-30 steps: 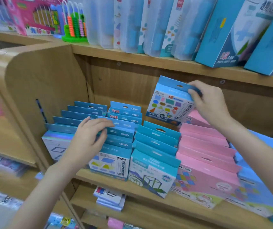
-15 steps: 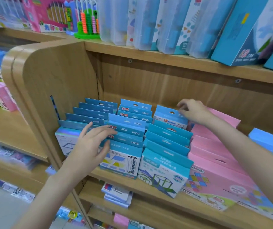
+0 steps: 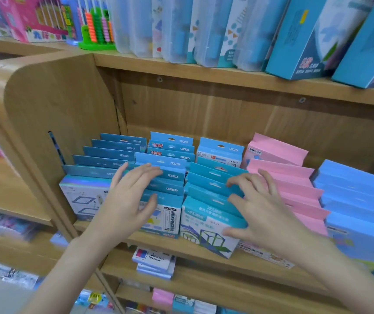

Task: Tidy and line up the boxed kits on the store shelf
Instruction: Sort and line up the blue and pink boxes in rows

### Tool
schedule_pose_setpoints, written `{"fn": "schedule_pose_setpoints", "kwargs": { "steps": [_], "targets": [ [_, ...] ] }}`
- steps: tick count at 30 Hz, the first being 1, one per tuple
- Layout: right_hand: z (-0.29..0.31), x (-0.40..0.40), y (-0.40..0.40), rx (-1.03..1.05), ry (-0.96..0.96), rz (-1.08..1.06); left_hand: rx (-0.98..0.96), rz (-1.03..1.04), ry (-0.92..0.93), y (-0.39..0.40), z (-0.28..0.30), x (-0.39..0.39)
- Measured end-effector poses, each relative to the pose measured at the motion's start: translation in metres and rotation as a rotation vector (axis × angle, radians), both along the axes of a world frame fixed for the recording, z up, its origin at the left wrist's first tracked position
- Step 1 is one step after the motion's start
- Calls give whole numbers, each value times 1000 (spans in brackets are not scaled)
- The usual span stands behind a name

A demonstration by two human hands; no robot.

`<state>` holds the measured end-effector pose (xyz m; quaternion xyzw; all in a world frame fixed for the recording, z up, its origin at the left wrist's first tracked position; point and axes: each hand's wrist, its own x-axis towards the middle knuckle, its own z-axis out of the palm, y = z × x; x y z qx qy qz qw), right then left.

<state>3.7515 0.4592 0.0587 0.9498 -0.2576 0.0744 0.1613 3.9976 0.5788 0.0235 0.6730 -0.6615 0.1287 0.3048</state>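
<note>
Several rows of boxed kits stand front to back on a wooden shelf [image 3: 204,252], under an upper shelf [image 3: 226,78] that carries tall blue boxes [image 3: 312,39] and clear cases [image 3: 177,28]. From left to right the rows run: dark blue kits [image 3: 100,164], light blue kits [image 3: 170,159], teal kits [image 3: 213,177], pink kits [image 3: 287,177], then pale blue boxes [image 3: 358,191] at the far right. The left hand [image 3: 127,200] lies spread over the front of the light blue row, fingers [image 3: 145,173] open and flat on the box tops, gripping nothing. The right hand [image 3: 263,209] rests on the teal row, fingers [image 3: 238,184] loosely curled and parted over the hanging tabs, thumb at the front teal box [image 3: 206,232].
</note>
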Motion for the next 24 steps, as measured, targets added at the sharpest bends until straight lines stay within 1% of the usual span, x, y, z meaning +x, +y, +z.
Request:
{"fn": "schedule_pose_setpoints", "kwargs": {
  "steps": [3,7,10,16,19,21,24],
  "targets": [
    [-10,-6,17,-41,-70,52,62,-73,-32,2,-8,-6],
    [-26,-20,41,-68,-176,180,91,-125,10,8,-9,-2],
    [-31,-27,44,-39,-206,185,98,-145,1,7,-8,1],
    [-21,-14,29,-21,-147,79,83,-110,-23,4,-10,1],
    [-15,0,12,-54,-58,13,90,-90,-27,3,-10,4],
    [-13,4,7,-71,-15,24,106,-82,-28,2,-10,9],
    [-14,2,15,-59,-53,105,111,-100,-27,2,-9,14]
  ]
}}
